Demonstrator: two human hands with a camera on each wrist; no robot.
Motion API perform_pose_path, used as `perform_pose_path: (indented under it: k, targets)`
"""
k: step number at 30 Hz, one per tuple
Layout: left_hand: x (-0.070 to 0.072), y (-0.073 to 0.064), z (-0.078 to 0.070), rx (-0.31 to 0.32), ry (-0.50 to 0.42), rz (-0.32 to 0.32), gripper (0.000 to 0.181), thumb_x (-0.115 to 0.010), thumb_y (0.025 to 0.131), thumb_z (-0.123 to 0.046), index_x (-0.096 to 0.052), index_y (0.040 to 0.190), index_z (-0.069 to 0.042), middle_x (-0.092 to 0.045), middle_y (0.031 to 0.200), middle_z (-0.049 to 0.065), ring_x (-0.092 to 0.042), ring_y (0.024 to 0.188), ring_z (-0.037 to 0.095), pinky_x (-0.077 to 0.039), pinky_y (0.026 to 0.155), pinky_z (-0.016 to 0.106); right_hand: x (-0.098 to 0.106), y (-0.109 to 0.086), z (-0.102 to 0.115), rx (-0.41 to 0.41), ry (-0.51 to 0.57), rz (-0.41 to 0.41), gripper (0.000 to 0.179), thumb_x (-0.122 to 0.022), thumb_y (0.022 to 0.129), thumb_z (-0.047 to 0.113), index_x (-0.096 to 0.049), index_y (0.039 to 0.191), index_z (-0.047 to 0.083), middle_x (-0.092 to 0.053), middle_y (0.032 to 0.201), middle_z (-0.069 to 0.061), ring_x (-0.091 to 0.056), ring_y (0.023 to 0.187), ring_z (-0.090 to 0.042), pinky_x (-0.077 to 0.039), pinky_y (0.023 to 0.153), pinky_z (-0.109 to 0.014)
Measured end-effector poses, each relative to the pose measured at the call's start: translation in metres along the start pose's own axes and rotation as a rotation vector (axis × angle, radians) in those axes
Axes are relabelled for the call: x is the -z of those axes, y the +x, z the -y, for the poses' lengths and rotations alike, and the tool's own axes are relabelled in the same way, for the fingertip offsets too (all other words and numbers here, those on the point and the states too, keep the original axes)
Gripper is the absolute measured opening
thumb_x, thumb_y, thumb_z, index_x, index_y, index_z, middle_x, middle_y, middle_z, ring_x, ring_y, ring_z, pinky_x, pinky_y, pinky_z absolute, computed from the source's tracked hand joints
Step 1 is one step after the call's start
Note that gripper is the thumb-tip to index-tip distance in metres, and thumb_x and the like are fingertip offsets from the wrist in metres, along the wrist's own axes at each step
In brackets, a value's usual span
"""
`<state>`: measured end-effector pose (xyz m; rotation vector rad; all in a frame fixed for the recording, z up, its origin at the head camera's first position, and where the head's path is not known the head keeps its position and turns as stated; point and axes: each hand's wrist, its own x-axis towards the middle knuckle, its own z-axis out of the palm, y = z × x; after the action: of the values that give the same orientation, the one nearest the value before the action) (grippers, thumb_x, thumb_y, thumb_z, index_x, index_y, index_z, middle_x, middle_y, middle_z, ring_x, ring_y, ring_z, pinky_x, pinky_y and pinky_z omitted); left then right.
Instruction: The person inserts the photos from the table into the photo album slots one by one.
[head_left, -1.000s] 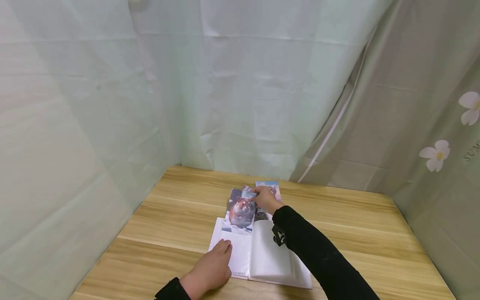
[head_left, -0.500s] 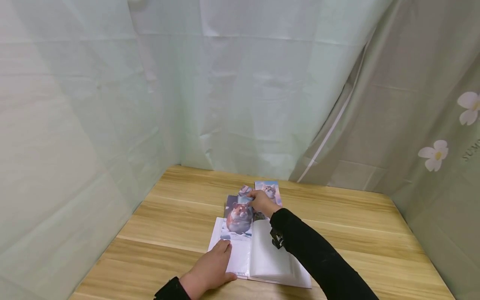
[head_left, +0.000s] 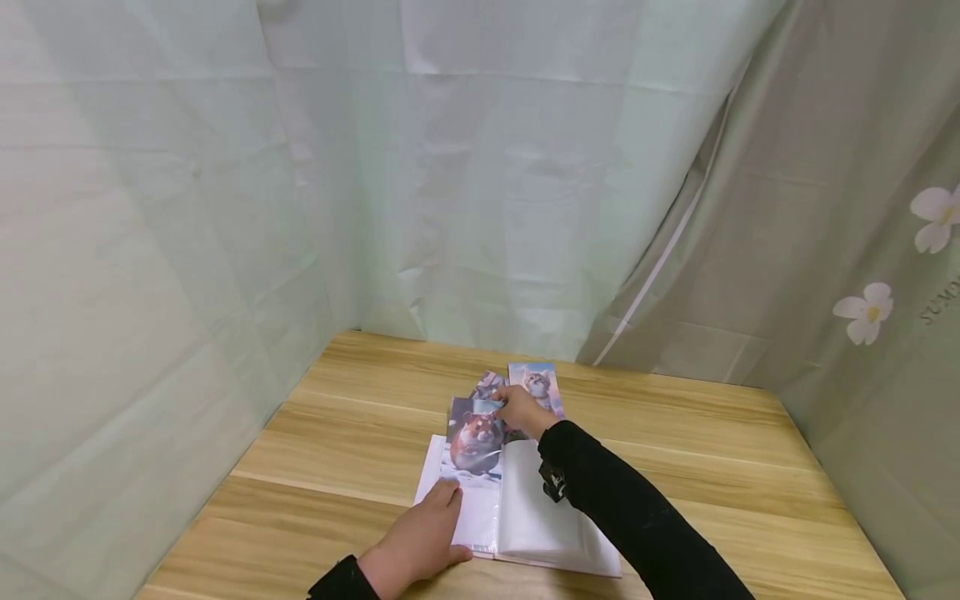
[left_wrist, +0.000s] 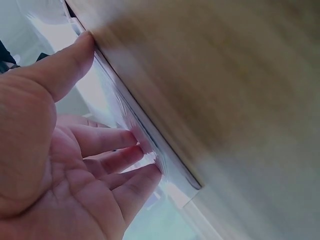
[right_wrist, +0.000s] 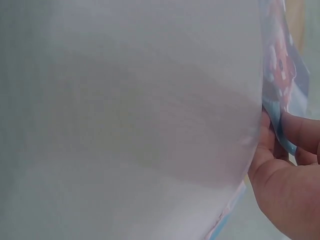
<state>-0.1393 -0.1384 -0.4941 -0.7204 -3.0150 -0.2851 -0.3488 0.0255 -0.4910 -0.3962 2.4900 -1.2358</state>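
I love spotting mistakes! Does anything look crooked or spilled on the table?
Yes, the slanted photo peeking out beyond the hamster photo: it looks odd because the kitten photo beside it lies straighter. Nothing looks spilled.

The album [head_left: 618,562] lies open on the table [head_left: 337,417], its left page [head_left: 477,521] beside its page stack [head_left: 540,504] on the right. The hamster photo [head_left: 476,446] overlaps the left page's far half and juts past the far edge; whether its lower part is on or in the pocket is unclear. Behind it, a third photo [head_left: 488,382] sticks out; right of that is the cat photo [head_left: 538,383], beyond the stack. The left hand [head_left: 423,529] is over the album's near left corner. The right hand [head_left: 525,410] is at the hamster photo's far right corner, its sleeve [head_left: 637,508] crossing above the album's right side. Curtains [head_left: 510,208] hang behind the table and along both sides.
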Motion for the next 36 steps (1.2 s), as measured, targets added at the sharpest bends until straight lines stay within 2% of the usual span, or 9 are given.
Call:
perform_pose_path:
  k: [6,13,20,24,36]
  targets:
    - [0.003,-0.0005,-0.0019,0.019,-0.022,0.019,0.081,-0.082,0.08,-0.042,-0.054,0.128,0.017,-0.052,0.132,0.026,-0.049,0.126,0.037,-0.045,0.106,0.044,-0.0032,-0.0012,-0.0018,0.01,-0.019,0.023,0.03,-0.065,0.09,-0.009,-0.067,0.12,-0.005,-0.061,0.125,-0.024,-0.063,0.093,-0.025,-0.056,0.064,-0.03]
    - [0.0045,-0.0007,-0.0027,0.023,-0.021,0.042,0.081,-0.081,0.081,-0.04,-0.054,0.129,0.018,-0.051,0.135,0.028,-0.048,0.129,0.039,-0.044,0.107,0.045,-0.0048,-0.0049,-0.0006,0.007,-0.05,0.03,0.03,-0.066,0.09,-0.007,-0.068,0.12,-0.004,-0.062,0.123,-0.023,-0.059,0.085,-0.02,-0.05,0.06,-0.026]
    - [0.0036,-0.0004,-0.002,0.014,-0.023,0.025,0.081,-0.082,0.08,-0.041,-0.054,0.128,0.018,-0.051,0.132,0.028,-0.049,0.125,0.037,-0.045,0.106,0.044,-0.0053,-0.0065,-0.001,0.017,-0.065,0.048,0.017,-0.066,0.089,-0.008,-0.072,0.104,-0.002,-0.063,0.111,-0.016,-0.052,0.063,-0.013,-0.049,0.054,-0.025]
    - [0.0013,0.0006,-0.0006,0.017,-0.028,0.034,0.081,-0.082,0.081,-0.041,-0.054,0.129,0.017,-0.051,0.134,0.027,-0.049,0.126,0.037,-0.045,0.106,0.044,-0.0046,-0.0053,-0.0037,0.019,-0.085,0.063,0.015,-0.066,0.088,-0.007,-0.072,0.1,0.0,-0.062,0.11,-0.014,-0.053,0.063,-0.013,-0.051,0.054,-0.026]
    - [0.0001,0.0011,-0.0006,0.007,-0.018,0.008,0.082,-0.082,0.079,-0.042,-0.053,0.128,0.017,-0.051,0.132,0.026,-0.05,0.124,0.037,-0.046,0.105,0.043,-0.003,-0.0093,0.0012,-0.002,-0.148,0.089,0.023,-0.069,0.086,-0.007,-0.073,0.107,0.001,-0.065,0.101,-0.009,-0.054,0.066,-0.013,-0.053,0.056,-0.025]
